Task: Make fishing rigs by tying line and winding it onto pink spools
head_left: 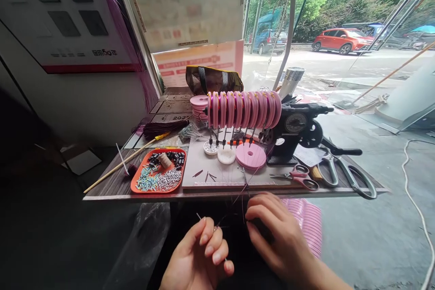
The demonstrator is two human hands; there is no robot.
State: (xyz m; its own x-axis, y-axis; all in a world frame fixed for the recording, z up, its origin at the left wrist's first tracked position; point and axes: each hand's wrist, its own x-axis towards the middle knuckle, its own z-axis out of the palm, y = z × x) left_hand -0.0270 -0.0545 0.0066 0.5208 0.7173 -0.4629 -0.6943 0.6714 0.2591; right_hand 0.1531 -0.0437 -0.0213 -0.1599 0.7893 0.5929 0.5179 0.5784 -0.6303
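- Working a fine thread (242, 192) onto a thin needle (200, 216) seems to be the step in hand, done below the near edge of the table (112, 186).
- Left hand (199, 256): fingers curled in, thumb and forefinger closed on the needle, whose tip sticks up past the fingertips.
- Right hand (282, 240): palm down, fingers bent and close together just beside the left. It appears to touch the thread, but I cannot tell whether it grips it.
- The thread runs from between the hands up over the table's near edge towards the row of pink spools (243, 108).
- As I judge it, the next move calls for a steady pinch and a taut thread, since both are very thin.
- An orange tray (135, 186) of beads sits near the table's near-left corner, and small scissors (301, 179) lie towards the near-right.
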